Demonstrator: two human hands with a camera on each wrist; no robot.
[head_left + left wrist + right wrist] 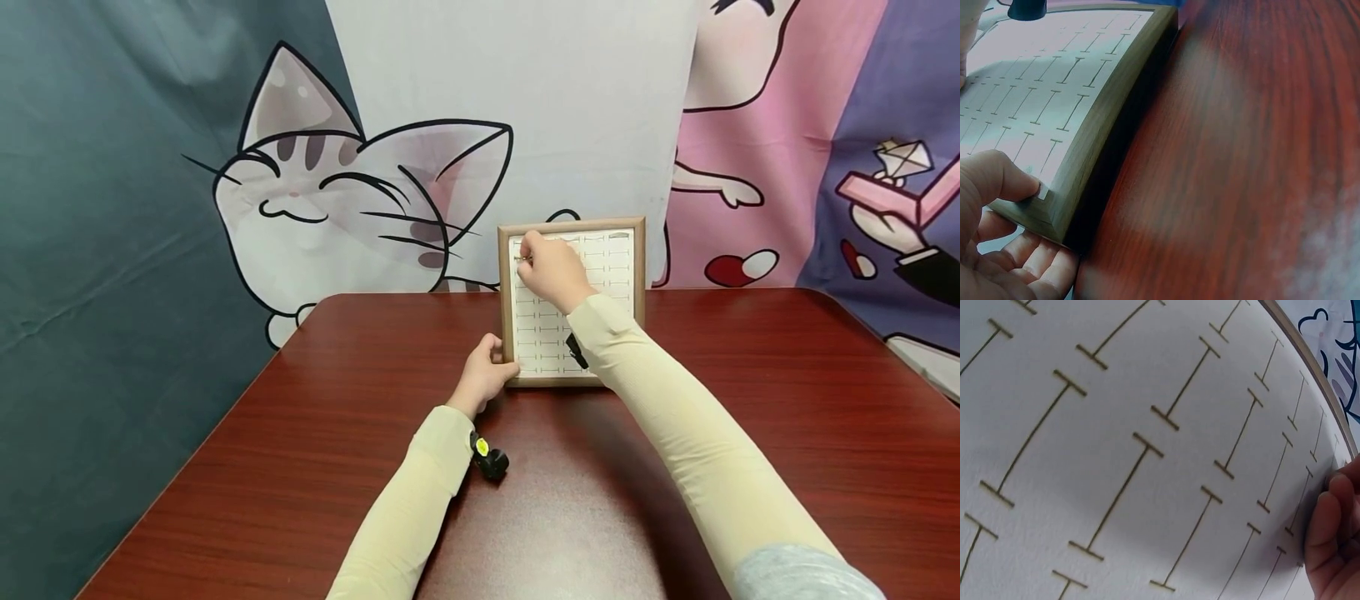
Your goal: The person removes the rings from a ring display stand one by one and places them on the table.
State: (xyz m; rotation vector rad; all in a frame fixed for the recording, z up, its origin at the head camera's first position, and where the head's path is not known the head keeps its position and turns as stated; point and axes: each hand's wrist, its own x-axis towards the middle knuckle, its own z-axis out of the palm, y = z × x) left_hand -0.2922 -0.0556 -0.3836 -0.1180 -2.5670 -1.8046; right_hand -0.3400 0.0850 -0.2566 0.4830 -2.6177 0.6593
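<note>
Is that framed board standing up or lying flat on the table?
Propped up: the framed board leans back on the table, steadied by the left hand.

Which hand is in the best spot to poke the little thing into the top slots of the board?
Probably the right hand: it pinches a small metal piece at the tray's upper-left slots. The left hand grips the tray's bottom corner.

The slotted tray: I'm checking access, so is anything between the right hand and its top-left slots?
Nothing visible: the right hand is already at the slotted tray, pinching something small there; the left hand only grips its lower corner.
</note>
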